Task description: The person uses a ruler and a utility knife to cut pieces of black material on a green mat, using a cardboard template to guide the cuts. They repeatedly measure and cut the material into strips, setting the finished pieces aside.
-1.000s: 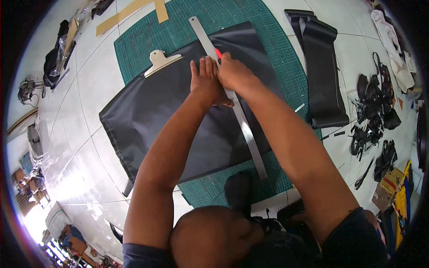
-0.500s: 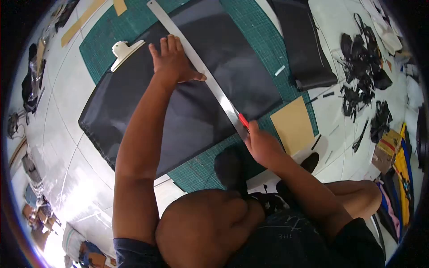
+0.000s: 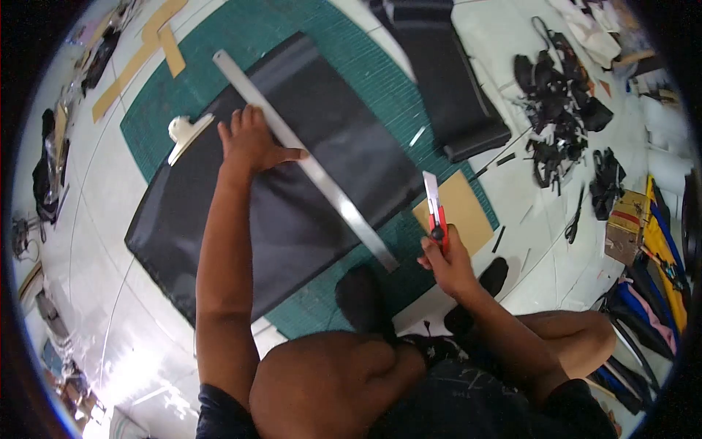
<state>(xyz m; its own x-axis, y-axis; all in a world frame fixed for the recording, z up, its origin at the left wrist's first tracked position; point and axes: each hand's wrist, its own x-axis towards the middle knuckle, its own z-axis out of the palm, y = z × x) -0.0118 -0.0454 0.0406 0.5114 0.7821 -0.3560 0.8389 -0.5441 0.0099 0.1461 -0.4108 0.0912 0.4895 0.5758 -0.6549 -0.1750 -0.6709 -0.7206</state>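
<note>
The right hand's (image 3: 455, 269) fingers are wrapped around a red-handled utility knife (image 3: 438, 218), now away to the right of the long steel ruler (image 3: 335, 196) it touched half a second ago; that pass seems finished. The left hand's (image 3: 252, 146) fingers spread over the smooth black sheet (image 3: 234, 234), thumb on the ruler. The sheet lies across a green gridded cutting mat (image 3: 351, 47), a silver bulldog clip (image 3: 191, 137) at its far-left edge.

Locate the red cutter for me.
In the head view, the red cutter is held in the right hand, to the right of the near end of the steel ruler, seen in front of the tan sheet.
</note>
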